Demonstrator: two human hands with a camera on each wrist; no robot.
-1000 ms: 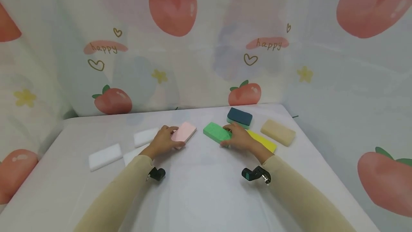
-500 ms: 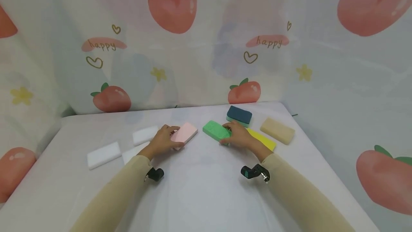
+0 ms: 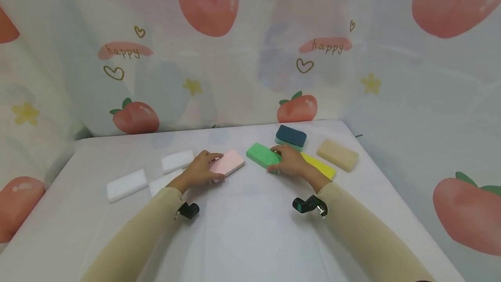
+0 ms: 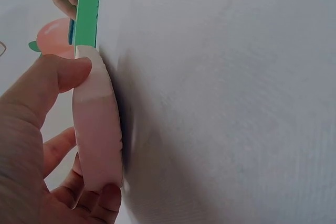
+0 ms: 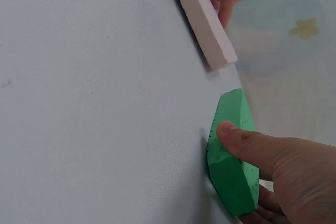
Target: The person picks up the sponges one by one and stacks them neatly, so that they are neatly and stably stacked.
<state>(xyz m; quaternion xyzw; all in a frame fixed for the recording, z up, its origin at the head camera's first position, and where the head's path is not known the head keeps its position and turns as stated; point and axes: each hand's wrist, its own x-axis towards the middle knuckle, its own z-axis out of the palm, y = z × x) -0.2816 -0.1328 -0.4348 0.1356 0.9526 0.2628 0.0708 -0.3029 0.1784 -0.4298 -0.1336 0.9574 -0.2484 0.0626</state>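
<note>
Between thumb and fingers my left hand (image 3: 200, 169) grips a pink sponge (image 3: 228, 162). In the left wrist view the thumb presses one side of that pink sponge (image 4: 97, 124) and the fingertips curl under its near end. My right hand (image 3: 288, 159) holds a green sponge (image 3: 261, 153) by its right end. From the right wrist the thumb lies on the side of the green sponge (image 5: 231, 177), with fingers partly hidden behind it. Both sponges are low over the white tabletop, a small gap apart in the head view.
White sponges lie left of my left hand: one far left (image 3: 127, 185), one behind (image 3: 177, 161), one partly under the sleeve (image 3: 161, 184). Around my right hand are a dark blue-topped sponge (image 3: 291, 136), a yellow sponge (image 3: 320, 166) and a tan sponge (image 3: 337, 155). A printed curtain (image 3: 242, 77) stands behind.
The pink sponge has shifted slightly right and turned a little in my left hand's grip. My right hand keeps hold of the green sponge with little movement. The head view tilts slightly down.
</note>
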